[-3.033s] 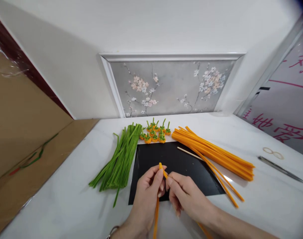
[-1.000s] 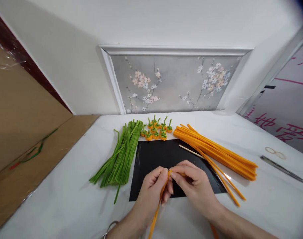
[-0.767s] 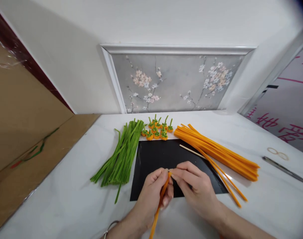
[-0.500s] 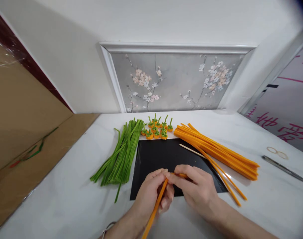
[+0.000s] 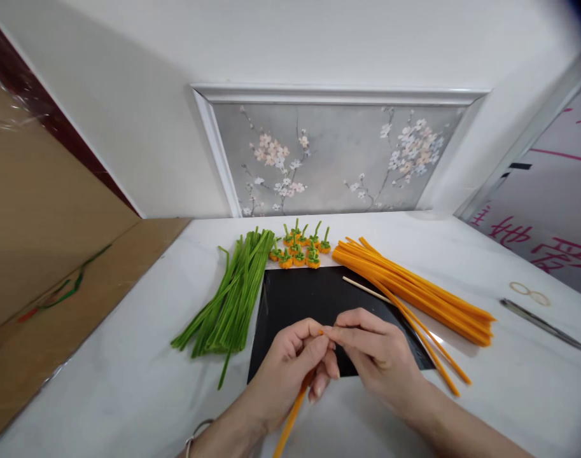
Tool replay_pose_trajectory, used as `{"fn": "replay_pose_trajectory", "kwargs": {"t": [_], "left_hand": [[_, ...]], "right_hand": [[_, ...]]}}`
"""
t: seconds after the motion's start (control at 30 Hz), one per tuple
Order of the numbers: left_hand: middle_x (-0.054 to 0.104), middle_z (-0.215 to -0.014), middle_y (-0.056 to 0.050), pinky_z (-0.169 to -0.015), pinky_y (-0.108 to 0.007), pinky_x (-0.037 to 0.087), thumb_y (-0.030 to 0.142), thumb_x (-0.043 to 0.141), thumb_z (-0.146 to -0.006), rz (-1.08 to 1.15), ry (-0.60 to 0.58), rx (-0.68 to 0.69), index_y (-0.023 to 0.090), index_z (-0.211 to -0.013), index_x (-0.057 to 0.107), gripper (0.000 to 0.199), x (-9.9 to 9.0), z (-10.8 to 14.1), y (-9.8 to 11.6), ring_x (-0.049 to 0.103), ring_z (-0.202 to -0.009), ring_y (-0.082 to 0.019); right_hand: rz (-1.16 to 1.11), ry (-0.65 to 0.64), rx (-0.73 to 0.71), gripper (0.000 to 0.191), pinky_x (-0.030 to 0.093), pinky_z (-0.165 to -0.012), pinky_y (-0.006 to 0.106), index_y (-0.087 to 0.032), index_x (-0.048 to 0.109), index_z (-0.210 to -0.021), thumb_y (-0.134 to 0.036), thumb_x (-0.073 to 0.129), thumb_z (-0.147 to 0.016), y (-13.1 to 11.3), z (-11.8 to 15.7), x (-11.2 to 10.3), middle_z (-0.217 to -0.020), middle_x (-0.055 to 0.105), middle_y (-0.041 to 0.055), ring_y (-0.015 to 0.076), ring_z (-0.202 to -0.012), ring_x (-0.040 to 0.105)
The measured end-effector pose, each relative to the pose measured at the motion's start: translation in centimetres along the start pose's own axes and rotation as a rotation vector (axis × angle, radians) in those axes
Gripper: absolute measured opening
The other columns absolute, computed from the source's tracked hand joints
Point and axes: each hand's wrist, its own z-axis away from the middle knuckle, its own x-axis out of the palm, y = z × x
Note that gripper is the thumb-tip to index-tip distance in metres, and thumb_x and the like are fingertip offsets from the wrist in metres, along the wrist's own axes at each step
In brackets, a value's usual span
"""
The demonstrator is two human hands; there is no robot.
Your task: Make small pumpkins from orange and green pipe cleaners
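An orange pipe cleaner (image 5: 294,413) runs from between my hands down toward the bottom edge of the view. My left hand (image 5: 297,356) is closed on it, thumb and forefinger pinched near its upper end. The fingertips of my right hand (image 5: 378,346) meet the left ones there, pinching the same pipe cleaner, of which only a small orange bit shows between them. Both hands are over the near edge of a black mat (image 5: 294,299). Beyond the mat stand several small orange pumpkin-like pieces (image 5: 298,254) with green tops and stems.
Green pipe cleaners (image 5: 237,292) lie bundled at left, orange ones (image 5: 414,289) at right. A thin wooden stick (image 5: 366,288) rests on the mat. Tweezers (image 5: 545,324) and rubber bands (image 5: 529,293) lie far right. A cardboard box (image 5: 80,318) borders the left.
The short orange length that showed under my right fingers is now hidden. My left thumb has shifted over the pipe cleaner, and the fingertips of both hands are pressed together.
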Motion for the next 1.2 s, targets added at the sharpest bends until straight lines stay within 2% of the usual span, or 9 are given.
{"fn": "replay_pose_trajectory", "kwargs": {"t": [0.13, 0.23, 0.37, 0.53, 0.7, 0.83, 0.9, 1.03, 1.2], "left_hand": [[0.063, -0.060, 0.000, -0.035, -0.013, 0.027, 0.038, 0.067, -0.084, 0.022, -0.018, -0.023, 0.015, -0.078, 0.055, 0.027, -0.1, -0.1, 0.3, 0.037, -0.035, -0.002], [0.064, -0.058, -0.001, -0.034, -0.013, 0.020, 0.038, 0.067, -0.083, 0.002, -0.009, -0.047, 0.014, -0.077, 0.056, 0.027, -0.1, -0.1, 0.7, 0.031, -0.033, 0.000], [0.064, -0.052, -0.002, -0.032, -0.014, 0.015, 0.031, 0.063, -0.082, -0.081, -0.001, -0.112, 0.015, -0.072, 0.055, 0.021, -0.3, 0.0, 1.1, 0.027, -0.030, -0.001], [0.062, -0.046, 0.000, -0.030, -0.015, 0.012, 0.020, 0.058, -0.074, -0.118, 0.015, -0.234, 0.015, -0.070, 0.058, 0.006, -0.4, -0.1, 1.2, 0.022, -0.028, -0.001], [0.062, -0.045, 0.000, -0.028, -0.015, 0.010, 0.021, 0.059, -0.070, -0.119, 0.043, -0.327, 0.015, -0.068, 0.058, 0.006, -0.3, -0.4, 1.0, 0.023, -0.025, -0.001], [0.062, -0.046, -0.001, -0.028, -0.016, 0.009, 0.024, 0.061, -0.070, -0.133, 0.061, -0.363, 0.015, -0.068, 0.059, 0.010, -0.5, -0.4, 0.7, 0.025, -0.025, -0.002], [0.062, -0.046, 0.000, -0.028, -0.016, 0.010, 0.026, 0.062, -0.071, -0.140, 0.072, -0.353, 0.015, -0.068, 0.059, 0.011, -0.5, -0.3, 0.8, 0.025, -0.026, -0.002], [0.061, -0.046, 0.001, -0.031, -0.015, 0.012, 0.029, 0.064, -0.073, -0.155, 0.078, -0.249, 0.015, -0.069, 0.058, 0.016, -0.5, -0.3, 1.2, 0.024, -0.028, 0.000], [0.063, -0.052, 0.000, -0.033, -0.016, 0.012, 0.035, 0.067, -0.077, -0.136, 0.100, -0.167, 0.015, -0.071, 0.058, 0.023, -0.4, -0.3, 0.9, 0.027, -0.030, 0.000]], "right_hand": [[-0.086, -0.058, 0.066, 0.035, 0.054, -0.063, 0.020, -0.025, 0.071, -0.112, -0.007, 0.049, -0.091, -0.4, -0.4, -0.7, -0.091, 0.064, 0.0050, 0.0121, -0.076, 0.064], [-0.139, -0.217, 0.115, 0.038, 0.055, -0.068, 0.023, -0.025, 0.064, -0.123, -0.010, 0.047, -0.093, -0.5, -1.0, -1.7, -0.097, 0.064, 0.0062, 0.0135, -0.081, 0.064], [-0.086, -0.427, 0.021, 0.046, 0.054, -0.078, 0.024, -0.028, 0.060, -0.126, -0.005, 0.037, -0.094, -0.3, -1.5, -2.7, -0.109, 0.062, 0.0067, 0.0128, -0.091, 0.062], [0.060, -0.496, -0.083, 0.041, 0.052, -0.081, 0.027, -0.022, 0.061, -0.121, -0.002, 0.037, -0.093, 0.1, -1.4, -2.5, -0.103, 0.066, 0.0059, 0.0149, -0.095, 0.063], [0.207, -0.528, -0.167, 0.033, 0.051, -0.080, 0.029, -0.016, 0.059, -0.114, -0.003, 0.042, -0.089, 0.0, -1.2, -2.3, -0.101, 0.067, 0.0070, 0.0159, -0.092, 0.064], [0.269, -0.535, -0.175, 0.022, 0.051, -0.071, 0.028, -0.016, 0.060, -0.095, -0.006, 0.040, -0.092, -0.4, -1.3, -2.4, -0.089, 0.065, 0.0060, 0.0154, -0.077, 0.061], [0.238, -0.517, -0.117, 0.021, 0.050, -0.069, 0.027, -0.017, 0.059, -0.091, -0.007, 0.041, -0.093, -0.4, -1.3, -2.4, -0.089, 0.064, 0.0059, 0.0149, -0.075, 0.061], [0.120, -0.407, 0.076, 0.016, 0.048, -0.063, 0.023, -0.018, 0.058, -0.097, -0.010, 0.045, -0.092, -0.2, -1.0, -2.2, -0.083, 0.063, 0.0031, 0.0131, -0.070, 0.059], [-0.014, -0.372, 0.170, 0.018, 0.044, -0.056, 0.020, -0.021, 0.055, -0.106, -0.013, 0.045, -0.093, -0.2, -0.7, -1.9, -0.075, 0.063, -0.0017, 0.0103, -0.060, 0.056]]}}
